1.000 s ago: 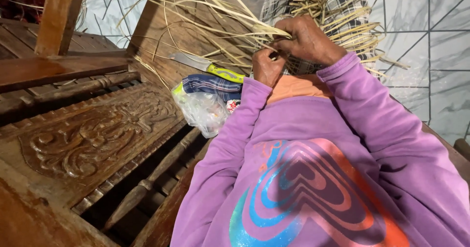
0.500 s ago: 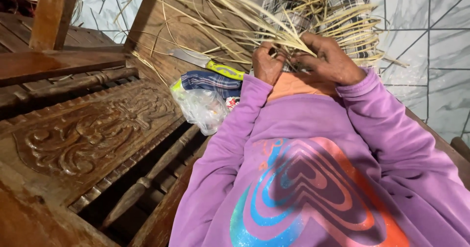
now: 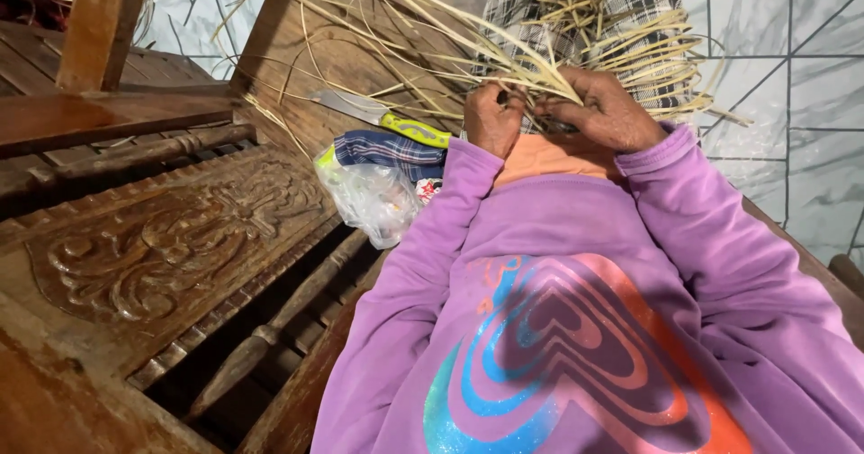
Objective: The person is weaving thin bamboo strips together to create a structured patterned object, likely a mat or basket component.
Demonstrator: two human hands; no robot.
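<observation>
While the left hand (image 3: 493, 116) pinches a few dry palm strips (image 3: 504, 58) in its curled fingers, the right hand (image 3: 605, 110) grips more of the same bunch, low on the lap by the checked cloth (image 3: 643, 4). The strips are thin, flat, pale and stiff, so a hard bend could snap one. Just to the left, a knife (image 3: 382, 116) with a yellow handle lies on the carved wooden bench (image 3: 180, 247), near a crinkly plastic bag (image 3: 373, 202); a stray elbow could knock it off.

A home setting — carved wooden bench (image 3: 171, 247), tiled floor (image 3: 792, 94), straw strips (image 3: 504, 49) strewn about.
</observation>
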